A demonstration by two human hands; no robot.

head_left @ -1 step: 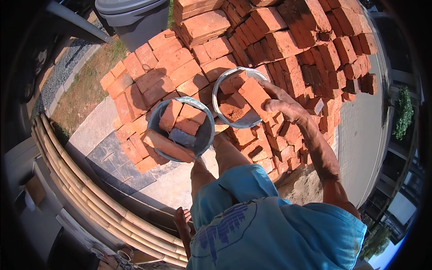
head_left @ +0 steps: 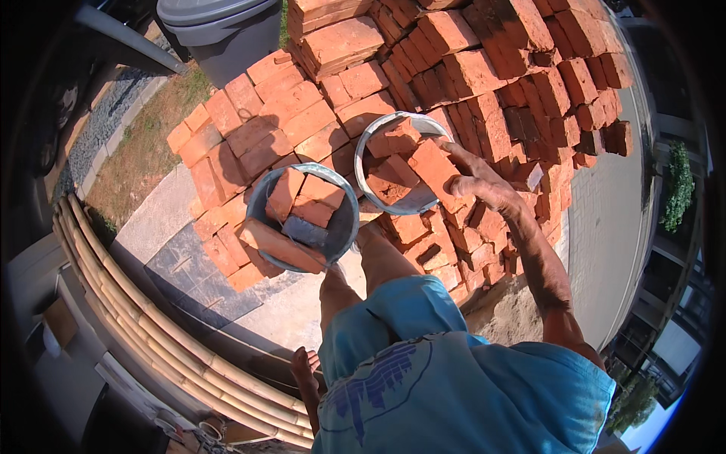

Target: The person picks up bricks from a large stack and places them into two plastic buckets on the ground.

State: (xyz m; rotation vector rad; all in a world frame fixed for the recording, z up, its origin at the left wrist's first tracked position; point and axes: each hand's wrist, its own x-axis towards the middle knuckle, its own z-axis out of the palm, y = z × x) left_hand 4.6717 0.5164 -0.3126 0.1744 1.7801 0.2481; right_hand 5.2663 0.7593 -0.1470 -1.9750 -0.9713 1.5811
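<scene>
My right hand (head_left: pixel 480 179) grips a red clay brick (head_left: pixel 435 168), fingers over its far side and thumb on its near side. That brick lies slanted across the right rim of a grey bucket (head_left: pixel 360 168). Inside this bucket are broken brick pieces (head_left: pixel 392 180). Just left of it stands a second grey bucket (head_left: pixel 352 227) with several bricks in it; one long brick (head_left: pixel 281 246) leans over its near rim. Low by my left side hangs my left hand (head_left: pixel 305 362), its fingers loosely apart and nothing in them.
A large stepped stack of red bricks (head_left: pixel 344 49) spreads ahead and to the right. A grey lidded bin (head_left: pixel 227 45) stands at the far left. Long bamboo poles (head_left: pixel 162 325) lie along the left. Right of the stack runs a paved strip (head_left: pixel 605 219).
The brick in my right hand has shifted slightly right and down, along with the hand. The buckets and my left hand stay nearly where they were.
</scene>
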